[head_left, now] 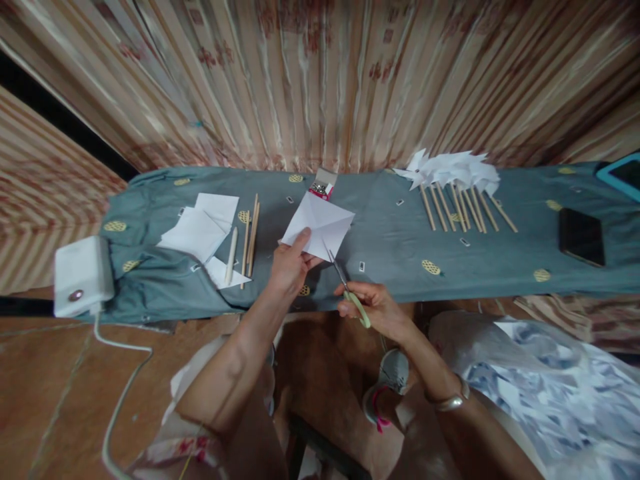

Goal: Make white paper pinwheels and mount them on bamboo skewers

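Note:
My left hand (293,265) pinches a creased white square of paper (320,223) by its near corner, thumb on top. In my right hand (373,308) is a pair of scissors (356,305) with pale green handles. Their blades lie at the paper's near right edge, pointing in toward its middle. Behind the paper stands a small open red box (323,187) of shiny metal bits, too small to name. To the left are a stack of white paper sheets (197,230), a white pen-like stick (231,255) and several thin wooden sticks (253,233).
Several white paper pinwheels (453,172) on wooden sticks lie at the back right. A dark phone (581,237) and a blue-edged device (623,175) are farther right. A white power bank (84,277) with a cable sits left. A bag of white paper pieces (550,393) stands below right.

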A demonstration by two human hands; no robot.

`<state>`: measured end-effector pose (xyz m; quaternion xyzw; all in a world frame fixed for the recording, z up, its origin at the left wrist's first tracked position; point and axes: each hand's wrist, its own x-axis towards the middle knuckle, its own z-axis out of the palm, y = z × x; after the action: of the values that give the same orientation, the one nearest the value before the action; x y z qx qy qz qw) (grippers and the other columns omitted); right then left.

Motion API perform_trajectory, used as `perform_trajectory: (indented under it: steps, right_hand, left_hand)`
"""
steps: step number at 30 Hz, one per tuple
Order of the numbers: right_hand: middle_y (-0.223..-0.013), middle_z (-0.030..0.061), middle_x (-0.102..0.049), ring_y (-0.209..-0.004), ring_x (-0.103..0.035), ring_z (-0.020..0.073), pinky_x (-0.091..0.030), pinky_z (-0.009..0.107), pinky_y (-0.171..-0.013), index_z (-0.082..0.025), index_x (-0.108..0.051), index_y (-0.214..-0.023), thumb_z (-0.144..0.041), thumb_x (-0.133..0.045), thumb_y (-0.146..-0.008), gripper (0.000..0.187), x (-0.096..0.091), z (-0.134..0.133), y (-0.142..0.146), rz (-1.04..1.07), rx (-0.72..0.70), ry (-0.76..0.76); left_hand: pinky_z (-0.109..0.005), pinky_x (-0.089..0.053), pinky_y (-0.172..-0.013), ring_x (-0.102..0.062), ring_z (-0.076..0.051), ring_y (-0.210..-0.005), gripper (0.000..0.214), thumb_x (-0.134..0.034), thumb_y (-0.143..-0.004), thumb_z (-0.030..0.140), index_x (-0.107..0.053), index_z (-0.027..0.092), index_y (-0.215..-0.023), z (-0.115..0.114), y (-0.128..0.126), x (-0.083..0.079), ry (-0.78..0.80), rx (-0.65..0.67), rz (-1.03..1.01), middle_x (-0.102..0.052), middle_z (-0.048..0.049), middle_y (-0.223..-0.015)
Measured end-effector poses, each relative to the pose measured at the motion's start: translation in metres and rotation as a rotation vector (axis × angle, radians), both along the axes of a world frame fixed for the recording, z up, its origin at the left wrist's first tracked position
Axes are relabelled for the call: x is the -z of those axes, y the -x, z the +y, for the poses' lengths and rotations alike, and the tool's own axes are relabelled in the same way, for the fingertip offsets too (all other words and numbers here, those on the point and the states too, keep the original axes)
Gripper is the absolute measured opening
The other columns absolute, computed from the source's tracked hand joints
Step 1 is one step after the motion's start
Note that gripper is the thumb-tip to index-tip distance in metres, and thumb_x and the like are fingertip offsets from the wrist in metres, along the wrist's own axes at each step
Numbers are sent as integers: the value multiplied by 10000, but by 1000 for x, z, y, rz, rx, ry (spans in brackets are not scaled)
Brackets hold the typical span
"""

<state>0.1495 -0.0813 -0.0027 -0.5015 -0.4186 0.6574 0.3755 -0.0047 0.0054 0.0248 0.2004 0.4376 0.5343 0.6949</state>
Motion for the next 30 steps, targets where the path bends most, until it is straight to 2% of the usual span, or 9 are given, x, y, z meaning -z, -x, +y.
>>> perform_trajectory:
  steps: [6,8,12,15,17,22,25,28,30]
  right_hand:
    - [-587,-29,-642,-510,-536,76,-407,210,-497,-167,-695,-845,-455,-839,-599,405,-7,1,-23,-13,-48,4]
    - [-593,-21,-650,-521,-546,85,-418,217,-504,-170,-701,-855,-464,-841,-588,422,-8,4,-31,-43,43,-43]
    - [-645,-13,-675,-581,-582,108,-444,232,-548,-184,-688,-866,-471,-842,-567,443,-10,13,-44,-70,335,-137]
    - [-663,-29,-665,-582,-562,103,-424,227,-541,-200,-677,-876,-429,-860,-542,445,-13,18,-49,-84,454,-180]
    - [-660,-42,-657,-571,-547,95,-417,224,-535,-205,-668,-877,-402,-874,-515,460,-15,20,-50,-75,449,-183]
    - [-589,-71,-617,-499,-519,81,-403,214,-487,-199,-629,-801,-380,-886,-471,456,-17,23,-45,-18,323,-119]
    - [-574,-80,-617,-488,-524,80,-418,210,-489,-198,-618,-785,-352,-891,-443,464,-15,26,-40,15,355,-113]
    - [-575,-81,-625,-487,-528,85,-416,209,-483,-203,-610,-786,-331,-874,-452,444,-12,30,-35,26,464,-164]
    - [-576,-81,-624,-480,-531,90,-406,210,-471,-209,-605,-796,-334,-854,-473,426,-11,33,-30,14,558,-202]
  left_hand:
    - [-327,-569,-793,-723,-196,-773,159,-711,-758,194,-647,123,-886,3,6,2,-7,-48,-20,-746,-64,-782]
    - [-310,-569,-760,-718,-193,-760,145,-719,-734,183,-649,134,-851,1,5,2,-3,-29,1,-744,-57,-772]
    - [-284,-554,-649,-694,-189,-673,258,-800,-620,237,-688,138,-831,-6,0,6,-32,92,88,-744,-52,-748]
    - [-281,-527,-588,-666,-189,-607,345,-861,-516,306,-716,118,-767,-11,-3,12,-53,193,167,-739,-63,-708]
    - [-268,-499,-561,-643,-176,-572,351,-877,-487,339,-726,110,-707,-14,-5,17,-74,266,217,-732,-68,-673]
    - [-234,-460,-555,-607,-141,-547,351,-893,-483,374,-736,112,-656,-17,-8,20,-110,400,277,-722,-55,-632]
    - [-270,-505,-614,-647,-176,-607,450,-862,-535,486,-739,105,-741,-17,-10,16,-69,418,190,-731,-72,-675]
    - [-370,-555,-744,-696,-251,-819,613,-756,-606,654,-726,140,-937,-19,-13,10,-71,408,-5,-754,-94,-860]
    - [-418,-561,-806,-688,-264,-913,647,-743,-600,683,-711,171,-995,-22,-16,9,-93,398,-95,-748,-86,-955]
